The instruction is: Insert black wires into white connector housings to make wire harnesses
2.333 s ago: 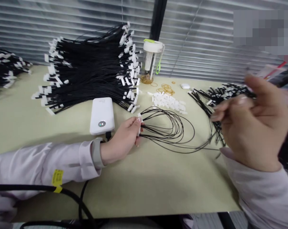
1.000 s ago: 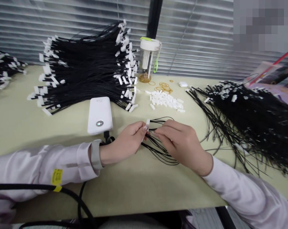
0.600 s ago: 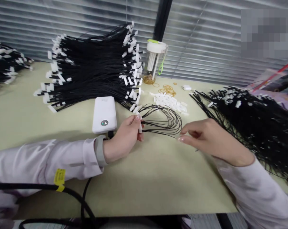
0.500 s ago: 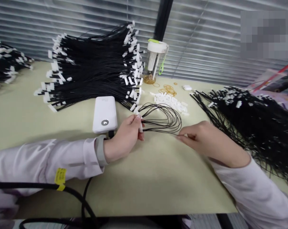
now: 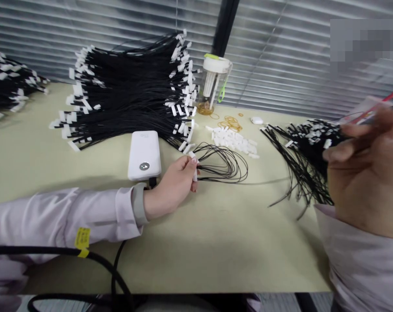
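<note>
My left hand rests on the table, fingers pinched on the white-tagged ends of a small bundle of black cords that loop out to the right. My right hand is raised close to the camera at the right, blurred, with thumb and fingers pinched together; a thin dark line on the table runs toward it from the loops, and I cannot make out what the fingers hold. Behind it lies a loose heap of black cords.
A large stack of tagged black cords lies at the back left, another heap at the far left. A white power bank, loose white clips, rubber bands and a clear bottle stand nearby. Black cable hangs at front.
My right hand left the looped cords beside my left hand and rose up and to the right, close to the camera. The left hand kept its pinch on the bundle.
</note>
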A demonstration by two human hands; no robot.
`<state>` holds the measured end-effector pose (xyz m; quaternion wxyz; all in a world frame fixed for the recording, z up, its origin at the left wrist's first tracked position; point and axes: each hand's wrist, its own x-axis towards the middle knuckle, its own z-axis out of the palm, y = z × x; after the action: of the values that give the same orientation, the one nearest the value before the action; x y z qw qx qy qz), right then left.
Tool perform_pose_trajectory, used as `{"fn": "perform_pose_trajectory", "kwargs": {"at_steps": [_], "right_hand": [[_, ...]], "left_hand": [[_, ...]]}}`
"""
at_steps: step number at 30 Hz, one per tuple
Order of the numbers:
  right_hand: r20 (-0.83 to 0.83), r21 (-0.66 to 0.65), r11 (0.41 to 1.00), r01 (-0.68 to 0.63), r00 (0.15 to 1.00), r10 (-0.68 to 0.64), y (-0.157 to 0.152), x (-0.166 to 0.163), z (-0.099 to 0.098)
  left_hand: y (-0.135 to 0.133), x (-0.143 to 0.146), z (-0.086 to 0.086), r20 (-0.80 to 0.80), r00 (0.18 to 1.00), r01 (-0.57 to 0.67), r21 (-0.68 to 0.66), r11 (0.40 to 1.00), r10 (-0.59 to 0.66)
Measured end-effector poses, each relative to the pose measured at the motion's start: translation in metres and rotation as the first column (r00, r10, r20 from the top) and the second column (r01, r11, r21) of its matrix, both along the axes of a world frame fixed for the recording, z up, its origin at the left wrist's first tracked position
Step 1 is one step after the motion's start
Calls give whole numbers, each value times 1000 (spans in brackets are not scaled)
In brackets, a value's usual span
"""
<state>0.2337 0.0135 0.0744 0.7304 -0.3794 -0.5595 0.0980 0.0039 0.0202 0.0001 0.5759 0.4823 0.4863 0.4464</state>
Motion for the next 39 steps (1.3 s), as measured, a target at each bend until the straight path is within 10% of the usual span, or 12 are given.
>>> {"fn": "perform_pose_trajectory", "kwargs": {"at_steps": [7,13,39], "right_hand": [[477,-514,857,-29,821,314,-13,-21,-21],[763,-394,916,70,580,284,-16,-48,-35],[699,-539,842,29,573,428,-16,-64,-44]], "left_hand": [[-6,-2,-2,-156,976,164,61,985,-153],[-9,-2,3,-333,923,253,147,956,-193],[-15,0,11,-369,907,307,253,918,-202]]}}
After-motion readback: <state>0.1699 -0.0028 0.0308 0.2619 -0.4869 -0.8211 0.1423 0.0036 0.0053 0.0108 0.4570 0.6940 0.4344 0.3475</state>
